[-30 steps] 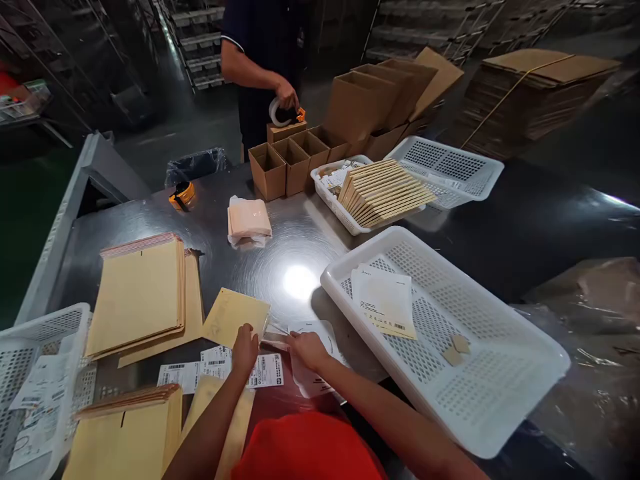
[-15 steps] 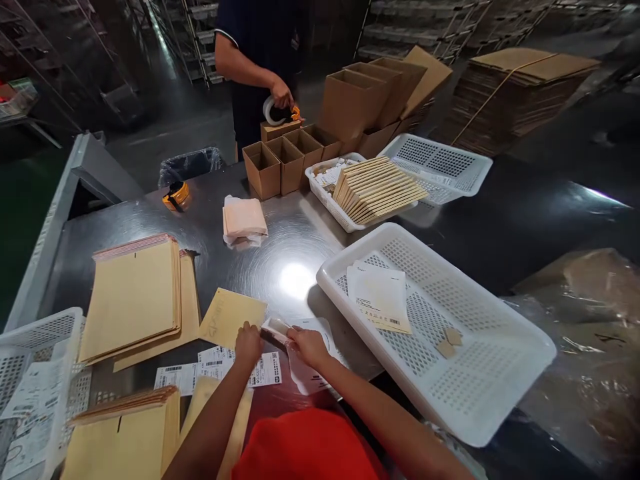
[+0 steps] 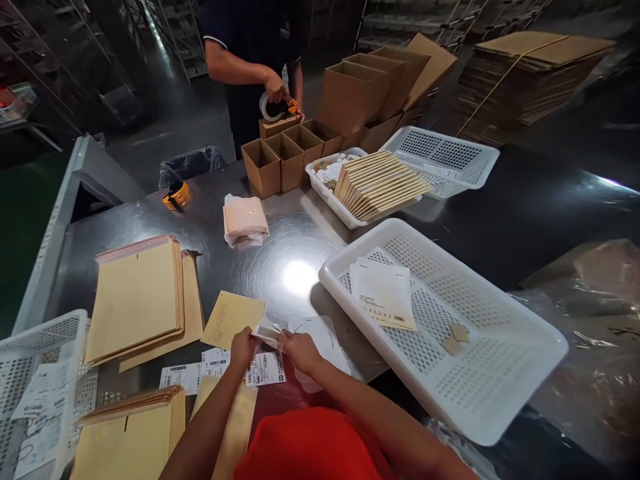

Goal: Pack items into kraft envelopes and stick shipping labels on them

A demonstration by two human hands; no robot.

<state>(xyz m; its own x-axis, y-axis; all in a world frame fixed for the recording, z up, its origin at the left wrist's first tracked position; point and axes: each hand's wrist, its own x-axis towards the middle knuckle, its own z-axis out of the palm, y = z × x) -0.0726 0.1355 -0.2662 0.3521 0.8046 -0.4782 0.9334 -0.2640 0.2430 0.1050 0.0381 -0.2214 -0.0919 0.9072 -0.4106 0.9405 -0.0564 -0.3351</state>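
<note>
Between my two hands a small clear plastic packet (image 3: 269,332) is stretched out, with something pale and reddish-brown in it that I cannot make out. My left hand (image 3: 243,348) pinches its left end, and my right hand (image 3: 301,351) grips the right end. Printed shipping labels (image 3: 266,369) lie under and left of the hands. Behind my left hand rests a yellowish card (image 3: 231,317) with faint markings. A white sheet with rounded corners (image 3: 327,341) lies partly beneath my right hand.
Stacked padded envelopes (image 3: 135,290) lie left, beside a white basket of labels (image 3: 75,393). A large white basket (image 3: 505,400) holding papers stands right. Farther back are a pink wrapped bundle (image 3: 245,217), open cardboard boxes (image 3: 263,173) and a co-worker's hand (image 3: 275,87) with a tape dispenser.
My hands have turned the packet, and its pale, glossy side now shows more. The co-worker's second hand has come into sight by the tape dispenser. The view has shifted slightly.
</note>
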